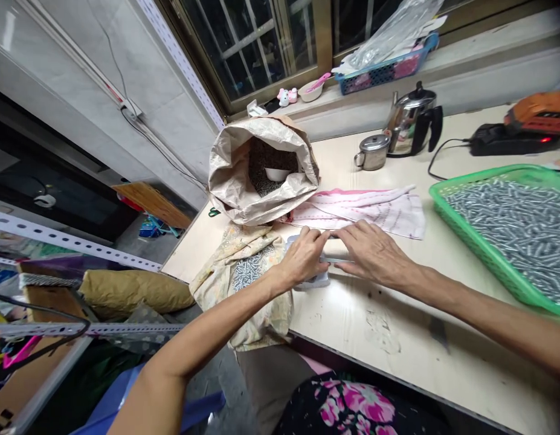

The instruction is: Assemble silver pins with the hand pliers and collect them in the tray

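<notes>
Both my hands meet over the pale table [397, 338] near its left end. My left hand [302, 257] is closed in a pinch on a small pale plastic piece [313, 281] lying under it. My right hand [374, 254] lies beside it, fingers pressed together on a thin shiny bolt or rod [336, 260] between the two hands. A patterned cloth [243, 278] holding several metal screws lies just left of my left hand. Pink and white printed sheets [374, 208] lie just beyond my fingers.
An open brown paper sack [261, 166] of dark small parts with a white bowl inside stands at the back left. A green basket [501, 229] full of bolts is at the right. A steel kettle [411, 121], a lidded steel cup [373, 151] and a charger with orange battery [524, 127] stand behind.
</notes>
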`<state>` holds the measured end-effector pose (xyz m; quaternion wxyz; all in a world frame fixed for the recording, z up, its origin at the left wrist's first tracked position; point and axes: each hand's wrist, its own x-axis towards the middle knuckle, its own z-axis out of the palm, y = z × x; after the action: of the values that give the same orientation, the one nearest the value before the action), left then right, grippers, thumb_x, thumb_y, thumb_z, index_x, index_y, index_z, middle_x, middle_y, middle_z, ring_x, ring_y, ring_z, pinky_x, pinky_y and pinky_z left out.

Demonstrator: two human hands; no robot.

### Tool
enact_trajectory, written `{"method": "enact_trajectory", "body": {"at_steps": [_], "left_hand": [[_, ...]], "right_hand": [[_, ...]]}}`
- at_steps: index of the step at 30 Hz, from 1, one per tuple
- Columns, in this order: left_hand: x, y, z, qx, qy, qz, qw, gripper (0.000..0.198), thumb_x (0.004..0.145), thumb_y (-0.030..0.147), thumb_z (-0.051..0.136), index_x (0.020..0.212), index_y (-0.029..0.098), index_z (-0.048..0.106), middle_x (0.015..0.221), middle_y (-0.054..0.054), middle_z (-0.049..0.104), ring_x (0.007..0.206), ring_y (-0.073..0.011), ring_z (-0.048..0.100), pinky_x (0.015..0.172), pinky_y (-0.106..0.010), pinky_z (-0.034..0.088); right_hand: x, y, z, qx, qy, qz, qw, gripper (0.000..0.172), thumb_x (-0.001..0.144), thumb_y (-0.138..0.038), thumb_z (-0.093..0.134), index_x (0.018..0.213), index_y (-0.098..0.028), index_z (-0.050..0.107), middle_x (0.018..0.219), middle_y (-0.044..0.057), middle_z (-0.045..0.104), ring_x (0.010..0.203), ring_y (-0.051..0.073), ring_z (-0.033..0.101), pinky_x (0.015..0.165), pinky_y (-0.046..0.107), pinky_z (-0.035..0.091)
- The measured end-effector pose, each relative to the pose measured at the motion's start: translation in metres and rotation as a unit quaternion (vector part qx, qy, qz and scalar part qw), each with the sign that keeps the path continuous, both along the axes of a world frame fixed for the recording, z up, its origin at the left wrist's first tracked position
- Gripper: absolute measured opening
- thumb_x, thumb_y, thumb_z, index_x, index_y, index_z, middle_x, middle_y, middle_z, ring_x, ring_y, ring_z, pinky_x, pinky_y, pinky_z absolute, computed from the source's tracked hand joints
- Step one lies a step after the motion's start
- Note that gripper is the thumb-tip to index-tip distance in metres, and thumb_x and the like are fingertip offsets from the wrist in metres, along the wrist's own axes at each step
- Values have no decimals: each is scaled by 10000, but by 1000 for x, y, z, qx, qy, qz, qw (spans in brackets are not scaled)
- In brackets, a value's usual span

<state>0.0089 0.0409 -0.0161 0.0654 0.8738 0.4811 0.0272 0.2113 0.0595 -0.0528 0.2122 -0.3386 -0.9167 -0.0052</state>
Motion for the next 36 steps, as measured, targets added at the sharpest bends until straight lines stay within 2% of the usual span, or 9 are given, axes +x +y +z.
{"method": "enact_trajectory", "body": {"at_steps": [8, 12, 15, 17, 20, 26, 28, 31, 36], "left_hand": [[-9, 11, -13, -6, -37, -48, 998, 1007, 697, 212, 716, 1535, 114, 167, 1347, -183, 505, 1183, -327, 456, 1021, -496, 422], [-15, 22, -11, -9, -36, -79, 996, 1033, 698, 217, 724, 1555, 116, 157, 1271, -163, 554, 1134, -324, 496, 1007, -498, 422], [-16, 27, -5, -7, -34, -93, 995, 992, 704, 228, 726, 1542, 82, 215, 1232, -173, 573, 1113, -327, 514, 1000, -509, 424], [-17, 29, -2, -8, -40, -100, 994, 960, 712, 245, 735, 1527, 88, 253, 1236, -179, 581, 1114, -333, 525, 996, -524, 428], [-16, 26, -1, -12, -68, -112, 991, 842, 726, 242, 744, 1462, 124, 354, 1273, -168, 589, 1129, -326, 547, 997, -512, 450], [-19, 2, 2, 67, -103, -120, 985, 296, 856, 284, 689, 1102, 158, 583, 1451, -200, 471, 1290, -320, 483, 1054, -488, 439], [-27, -7, 3, 113, -150, -64, 980, 193, 914, 317, 628, 1027, 161, 609, 1368, -186, 538, 1260, -290, 510, 1050, -460, 440], [-47, -18, 3, 152, -214, 114, 958, 188, 956, 315, 543, 909, 160, 640, 1081, -128, 642, 1038, -237, 607, 923, -385, 498], [-82, -47, 7, 26, -237, 306, 922, 332, 970, 408, 477, 916, 164, 695, 777, -28, 660, 668, -160, 602, 674, -275, 483]], "right_hand": [[-1, -2, -6, -15, -4, -24, 1000, 739, 849, -701, 497, 1310, -124, 476, 1143, 168, 595, 988, 323, 483, 841, 417, 277], [-6, 1, -1, -49, -18, -40, 998, 613, 830, -616, 567, 1194, -123, 565, 1125, 167, 573, 999, 317, 465, 845, 420, 277], [-6, 5, 7, -92, -19, -28, 995, 376, 843, -553, 583, 969, -207, 656, 1080, 131, 552, 1002, 307, 448, 831, 414, 276], [-5, 8, 10, -135, -10, -10, 991, 360, 845, -592, 584, 867, -242, 665, 1040, 106, 547, 1000, 304, 444, 819, 409, 279], [-4, 11, 6, -168, 26, -26, 985, 390, 863, -614, 565, 962, -245, 642, 1007, 89, 572, 985, 297, 465, 816, 401, 296], [-5, 12, -18, -120, 113, -174, 971, 276, 966, -229, 403, 1181, -167, 565, 998, 105, 653, 928, 268, 527, 783, 364, 329], [-3, 13, -23, -96, 112, -179, 973, 286, 979, -240, 395, 1173, -164, 591, 991, 117, 659, 946, 282, 524, 785, 367, 339], [0, 13, -25, -79, 121, -174, 974, 289, 991, -264, 391, 1134, -167, 623, 965, 121, 661, 952, 287, 525, 793, 372, 356], [18, -2, -13, -87, 165, -126, 974, 315, 1009, -297, 363, 1153, -179, 617, 1040, 112, 678, 956, 275, 564, 834, 404, 399]]}}
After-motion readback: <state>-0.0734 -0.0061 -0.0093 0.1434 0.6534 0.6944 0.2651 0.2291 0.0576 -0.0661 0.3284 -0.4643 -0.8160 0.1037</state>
